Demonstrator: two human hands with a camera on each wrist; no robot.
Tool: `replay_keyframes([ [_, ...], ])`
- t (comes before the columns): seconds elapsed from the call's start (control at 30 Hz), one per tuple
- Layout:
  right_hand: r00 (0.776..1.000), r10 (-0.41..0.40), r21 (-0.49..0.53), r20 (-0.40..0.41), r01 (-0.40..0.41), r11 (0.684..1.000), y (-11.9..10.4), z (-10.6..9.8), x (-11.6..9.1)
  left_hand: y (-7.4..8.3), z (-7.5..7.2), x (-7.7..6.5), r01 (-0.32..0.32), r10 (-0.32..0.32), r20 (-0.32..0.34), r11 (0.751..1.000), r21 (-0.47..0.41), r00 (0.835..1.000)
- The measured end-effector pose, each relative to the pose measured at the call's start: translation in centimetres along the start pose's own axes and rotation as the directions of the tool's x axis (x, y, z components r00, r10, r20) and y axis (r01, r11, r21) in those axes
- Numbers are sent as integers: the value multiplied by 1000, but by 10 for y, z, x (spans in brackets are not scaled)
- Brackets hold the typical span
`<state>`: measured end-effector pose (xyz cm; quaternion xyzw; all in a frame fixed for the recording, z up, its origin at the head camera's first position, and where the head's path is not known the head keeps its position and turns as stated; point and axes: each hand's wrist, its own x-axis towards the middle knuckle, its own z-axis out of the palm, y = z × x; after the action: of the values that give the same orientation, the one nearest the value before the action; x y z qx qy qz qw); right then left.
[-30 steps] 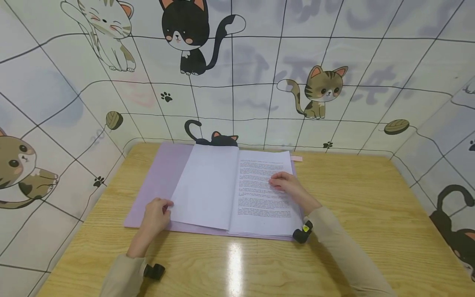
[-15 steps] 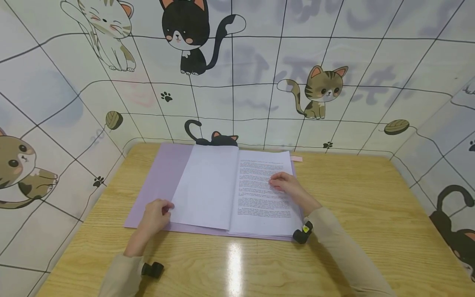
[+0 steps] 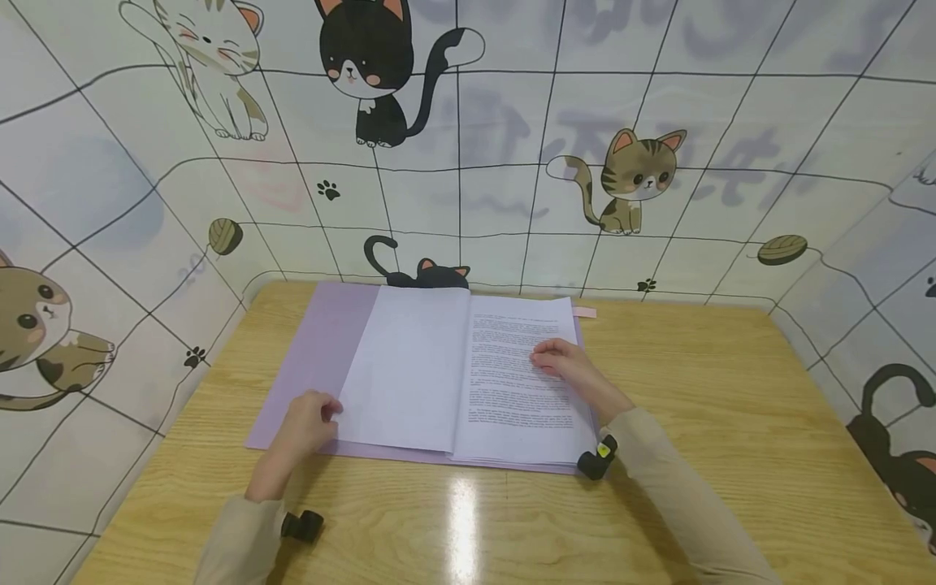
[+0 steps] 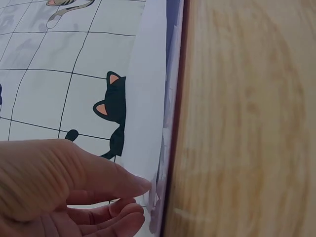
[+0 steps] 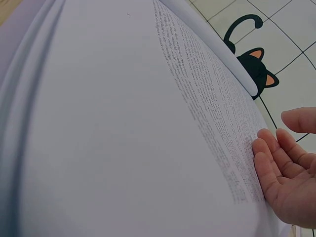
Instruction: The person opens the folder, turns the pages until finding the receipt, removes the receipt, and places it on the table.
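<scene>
A folder with a purple cover [image 3: 332, 325] lies open on the table, with white sheets inside. Its left page [image 3: 409, 366] is blank, while the right page [image 3: 519, 390] carries printed text. At the outer edge of the left page is my left hand [image 3: 305, 426]; the left wrist view shows its thumb [image 4: 140, 185] touching the paper, with the other fingers loosely bent beside it. My right hand [image 3: 574, 372] rests over the printed text. In the right wrist view its fingers [image 5: 274, 163] touch the page side-on and the thumb stands apart.
A wooden table [image 3: 702, 455] carries the folder. A pink tab [image 3: 584, 313] sticks out at the folder's upper right. Behind and at both sides hangs a white gridded cloth [image 3: 504, 195] with cartoon cats. Small black devices [image 3: 302, 526] sit on both wrists.
My left hand and wrist have shifted very slightly; the left page's lower edge has moved a touch to the right. My right hand stays in place.
</scene>
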<state>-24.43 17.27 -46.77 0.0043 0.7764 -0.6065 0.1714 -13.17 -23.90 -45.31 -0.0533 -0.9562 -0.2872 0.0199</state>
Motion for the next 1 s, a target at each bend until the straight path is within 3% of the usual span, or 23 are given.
replay_keyframes([
  [0.27,997,63,11,35,-64,998,-6,-4,-1,1,1,1,-28,28,2,1000,6,1000],
  [0.57,997,42,-13,61,-41,999,-23,-16,6,-4,5,2,-168,167,-27,985,-37,986],
  [0.8,997,6,-67,-72,-11,998,-40,-27,22,-11,8,4,-140,140,-11,986,-90,990],
  [1.0,971,-51,-155,-232,15,988,-40,-36,42,-12,7,4,-113,116,18,987,-115,993],
])
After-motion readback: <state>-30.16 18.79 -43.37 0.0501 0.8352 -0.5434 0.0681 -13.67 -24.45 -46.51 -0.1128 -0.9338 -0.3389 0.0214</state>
